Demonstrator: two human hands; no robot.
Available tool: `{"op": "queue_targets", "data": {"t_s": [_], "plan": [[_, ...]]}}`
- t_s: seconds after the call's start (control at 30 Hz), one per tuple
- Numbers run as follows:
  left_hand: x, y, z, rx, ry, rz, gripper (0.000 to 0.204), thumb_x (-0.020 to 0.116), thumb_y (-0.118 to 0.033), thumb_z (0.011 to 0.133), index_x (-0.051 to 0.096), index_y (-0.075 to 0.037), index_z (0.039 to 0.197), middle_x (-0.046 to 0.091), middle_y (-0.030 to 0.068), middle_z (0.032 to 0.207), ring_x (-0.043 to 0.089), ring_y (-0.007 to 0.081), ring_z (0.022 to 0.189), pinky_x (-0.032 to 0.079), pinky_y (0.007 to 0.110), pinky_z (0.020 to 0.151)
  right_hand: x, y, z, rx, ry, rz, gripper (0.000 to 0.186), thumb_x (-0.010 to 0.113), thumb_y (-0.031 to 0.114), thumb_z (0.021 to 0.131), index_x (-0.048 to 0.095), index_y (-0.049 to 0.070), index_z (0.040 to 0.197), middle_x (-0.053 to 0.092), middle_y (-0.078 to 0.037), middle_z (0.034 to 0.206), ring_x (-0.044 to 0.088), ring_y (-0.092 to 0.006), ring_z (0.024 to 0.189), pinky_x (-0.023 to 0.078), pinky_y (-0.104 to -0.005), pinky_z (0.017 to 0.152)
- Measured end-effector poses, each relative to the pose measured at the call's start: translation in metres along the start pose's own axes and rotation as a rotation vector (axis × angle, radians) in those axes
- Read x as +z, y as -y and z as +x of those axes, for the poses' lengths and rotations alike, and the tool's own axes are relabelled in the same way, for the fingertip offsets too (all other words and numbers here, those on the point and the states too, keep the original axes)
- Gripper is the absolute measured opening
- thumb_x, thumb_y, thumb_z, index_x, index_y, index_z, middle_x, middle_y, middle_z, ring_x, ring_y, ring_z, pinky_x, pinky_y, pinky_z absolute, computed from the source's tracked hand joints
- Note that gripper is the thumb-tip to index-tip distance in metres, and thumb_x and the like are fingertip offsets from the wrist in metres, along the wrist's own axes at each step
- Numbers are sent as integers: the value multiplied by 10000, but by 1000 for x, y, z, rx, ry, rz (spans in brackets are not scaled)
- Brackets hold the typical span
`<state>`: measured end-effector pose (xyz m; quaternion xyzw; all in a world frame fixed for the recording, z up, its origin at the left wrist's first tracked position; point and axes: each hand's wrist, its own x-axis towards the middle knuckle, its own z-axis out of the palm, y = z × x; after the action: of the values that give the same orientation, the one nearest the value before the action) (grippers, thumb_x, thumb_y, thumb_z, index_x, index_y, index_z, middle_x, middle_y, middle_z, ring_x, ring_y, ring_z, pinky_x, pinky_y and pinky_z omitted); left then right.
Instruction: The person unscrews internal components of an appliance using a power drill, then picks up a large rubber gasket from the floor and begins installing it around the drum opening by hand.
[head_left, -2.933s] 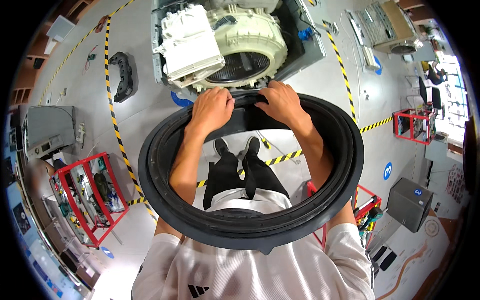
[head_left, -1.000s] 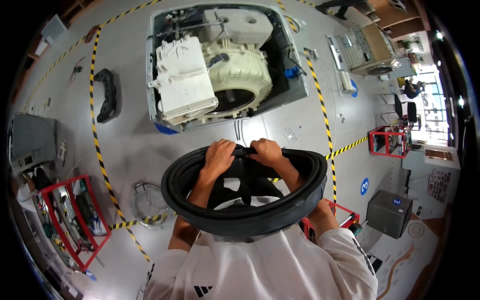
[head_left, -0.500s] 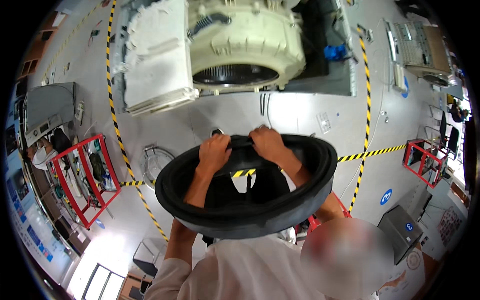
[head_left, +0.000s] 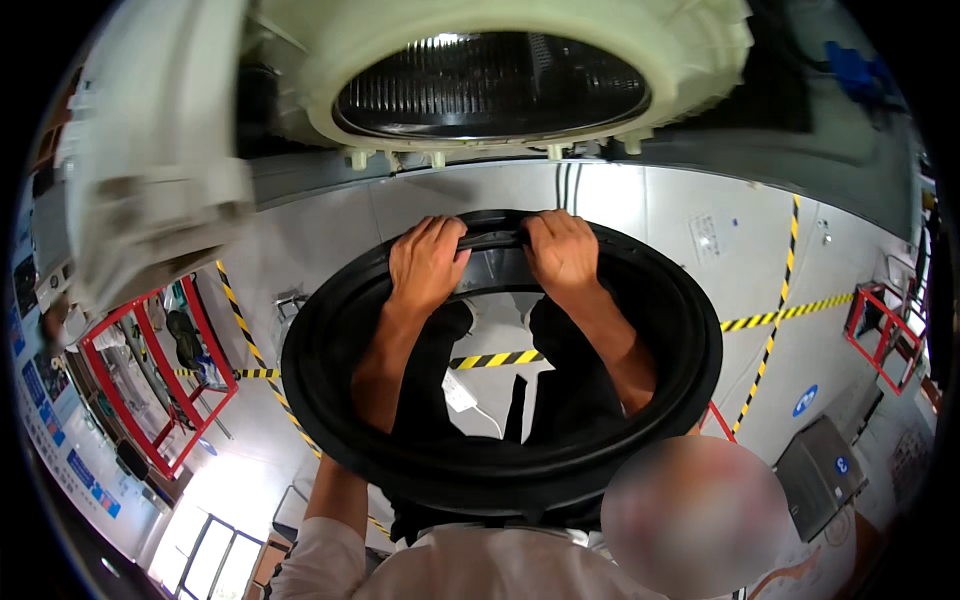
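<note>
A large black rubber door gasket (head_left: 480,480), ring-shaped, is held in front of my body, and both forearms pass through its opening. My left hand (head_left: 430,265) is closed over the far part of its rim, left of centre. Just to the right, my right hand (head_left: 563,252) grips the same rim with its fingers curled over the edge. Beyond the ring is a washing machine's cream-coloured tub (head_left: 700,60), its round opening showing the dark ribbed drum (head_left: 490,90). Gasket and tub are apart. My fingertips are partly hidden behind the rim.
A blurred pale panel block (head_left: 150,190) juts out at the machine's left. Red metal frames (head_left: 190,350) stand at left and right, and a dark grey box (head_left: 820,470) at lower right. Yellow-black tape (head_left: 790,260) marks the floor. A white plug-like piece with a cord (head_left: 460,392) lies below the ring.
The washing machine looks much larger and nearer. The gasket appears bigger, and its opening shows more fully. Both hands still grip the far rim, now slightly farther apart.
</note>
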<state>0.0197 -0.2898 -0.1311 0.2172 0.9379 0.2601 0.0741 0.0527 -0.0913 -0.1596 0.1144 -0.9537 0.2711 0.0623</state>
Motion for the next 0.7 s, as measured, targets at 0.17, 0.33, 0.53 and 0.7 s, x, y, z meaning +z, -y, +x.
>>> {"op": "queue_targets", "data": {"t_s": [0.17,0.33,0.53,0.7], "plan": [[61,36,7,100,-167,9,304,711,7,535,545,-59,781,618,27,860,587,234,775,471,318,659,59,-47,-10,-85,-146,68,244,677,38,588,585,75,811,560,-47,722,560,-238,673,450,-341,598],[124,74,5,136,-311,-7,342,706,37,496,492,-67,742,626,34,850,589,249,765,464,336,648,102,-88,-8,-259,-173,56,234,673,9,576,581,71,782,572,-34,718,545,-211,611,427,-314,542],[175,108,19,217,-411,28,329,705,12,482,494,-76,718,618,21,830,592,225,762,460,326,640,147,-126,2,-435,-239,-1,145,597,59,615,590,54,761,588,-51,752,562,-188,635,435,-286,539],[189,128,22,231,-319,-16,307,721,-21,540,534,-63,780,610,33,846,586,232,760,466,316,626,169,-137,4,-503,-182,-34,185,612,18,623,570,39,802,604,-75,788,588,-225,667,480,-321,575]]}}
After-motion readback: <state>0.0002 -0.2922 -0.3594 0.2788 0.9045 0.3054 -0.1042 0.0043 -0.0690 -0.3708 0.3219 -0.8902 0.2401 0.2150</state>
